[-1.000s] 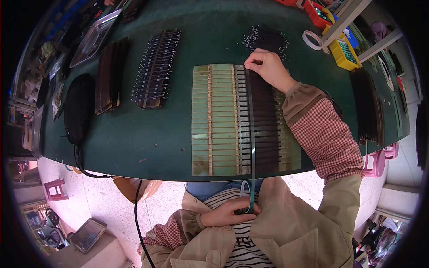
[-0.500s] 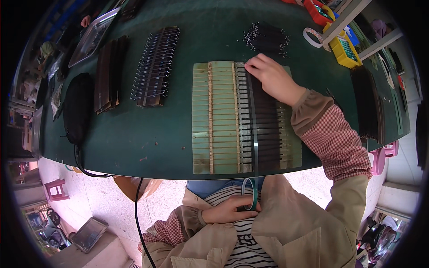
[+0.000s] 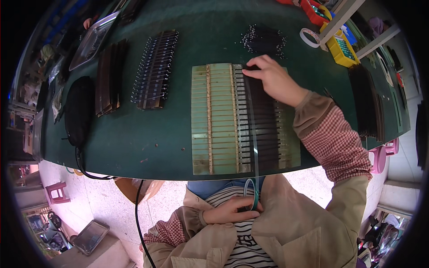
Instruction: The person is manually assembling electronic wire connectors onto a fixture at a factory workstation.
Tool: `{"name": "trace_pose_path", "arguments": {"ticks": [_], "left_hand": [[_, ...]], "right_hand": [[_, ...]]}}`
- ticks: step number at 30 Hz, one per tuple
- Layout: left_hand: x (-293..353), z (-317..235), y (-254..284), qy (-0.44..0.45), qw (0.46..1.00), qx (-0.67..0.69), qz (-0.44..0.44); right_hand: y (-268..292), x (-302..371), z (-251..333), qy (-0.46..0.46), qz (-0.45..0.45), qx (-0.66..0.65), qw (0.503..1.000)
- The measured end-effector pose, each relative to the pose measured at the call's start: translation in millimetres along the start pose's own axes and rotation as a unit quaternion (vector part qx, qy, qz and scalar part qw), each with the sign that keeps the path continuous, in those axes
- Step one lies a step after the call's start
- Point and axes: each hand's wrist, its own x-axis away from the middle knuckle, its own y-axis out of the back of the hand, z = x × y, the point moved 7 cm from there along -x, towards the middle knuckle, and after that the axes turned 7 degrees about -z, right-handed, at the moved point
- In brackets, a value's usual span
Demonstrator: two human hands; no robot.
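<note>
It's an assy. workshop, w/ green bench (image 3: 165,129), slotted jig (image 3: 223,134) & parts bin (image 3: 346,60).

A large table (image 3: 196,35) with a dark green top fills the upper middle, its front edge bowed by the lens. Below it spreads a pale, speckled floor (image 3: 105,190), brightly lit with a pinkish-white glow. A dark pink stool (image 3: 56,185) stands at the left; lighter pink stools (image 3: 380,161) cluster at the table's right end. Pale posts (image 3: 343,18) slant across the upper right, and cluttered shelves (image 3: 20,106) line the dim left side.
</note>
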Motion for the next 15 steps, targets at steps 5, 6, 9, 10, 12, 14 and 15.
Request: {"name": "trace_pose_path", "arguments": {"ticks": [5,6,9,10,12,14,15], "left_hand": [[-3,6,1,0.056,0.998,-0.017,0.01],[-3,7,2,0.055,0.998,-0.018,0.012],[-3,1,2,-0.013,1.0,-0.009,-0.001],[-1,1,0,-0.011,1.0,-0.008,-0.002],[1,2,-2,0.017,1.0,0.001,-0.002],[2,5,-4,0.034,0.999,0.008,-0.002],[-1,3,-2,0.022,1.0,0.001,-0.001]], "right_hand": [[-10,3,28,0.029,0.048,0.044,0.997],[-10,6,26,0.028,0.048,0.046,0.997],[-3,17,16,0.016,-0.016,-0.027,0.999],[0,16,18,0.015,-0.016,-0.029,0.999],[14,10,24,0.044,-0.021,-0.001,0.999],[11,14,31,0.056,-0.023,0.01,0.998],[5,18,35,0.061,-0.027,0.037,0.997]]}}
